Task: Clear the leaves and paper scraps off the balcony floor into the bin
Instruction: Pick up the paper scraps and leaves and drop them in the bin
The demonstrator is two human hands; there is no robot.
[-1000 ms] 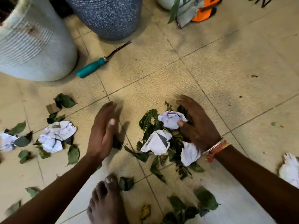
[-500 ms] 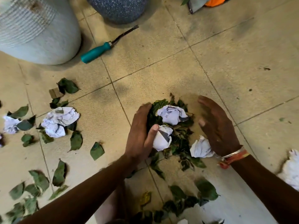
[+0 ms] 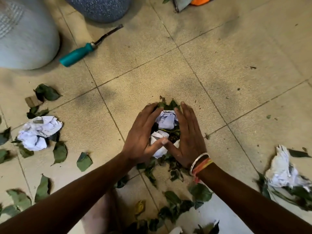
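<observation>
**Inspector:** State of the grip?

**Assistant:** Wide, both sides. The left hand (image 3: pixel 141 137) and right hand (image 3: pixel 187 137) stand on edge with fingers nearly straight. They form two walls round one heap. The fingertips almost meet at its far side and the thumbs at its near side. Nothing is pinched; the heap is pressed between the palms.

**Inspector:** Contents?

**Assistant:** A far paper ball (image 3: pixel 166 119) and a near paper ball (image 3: pixel 158 144), with dark leaves (image 3: pixel 174 134) packed between and around them. The left thumb lies across the near ball.

**Inspector:** Reason for that hold?

**Assistant:** In my judgement, compaction: squeezed into one load, loose scraps should lift without shedding.

**Inspector:** Location?

**Assistant:** On the balcony floor (image 3: pixel 219 56), on the middle tile towards its near corner. I cannot tell whether it has left the tile.

**Inspector:** Outstanding?

**Assistant:** Plenty. A left paper crumple (image 3: pixel 38 130) and a right paper crumple (image 3: pixel 283 169) lie well apart from the heap, each among leaves. Loose leaves (image 3: pixel 83 162) are scattered along the near side. A teal screwdriver (image 3: pixel 76 54) lies beside a white pot (image 3: pixel 25 39). The bin is not in view.
</observation>
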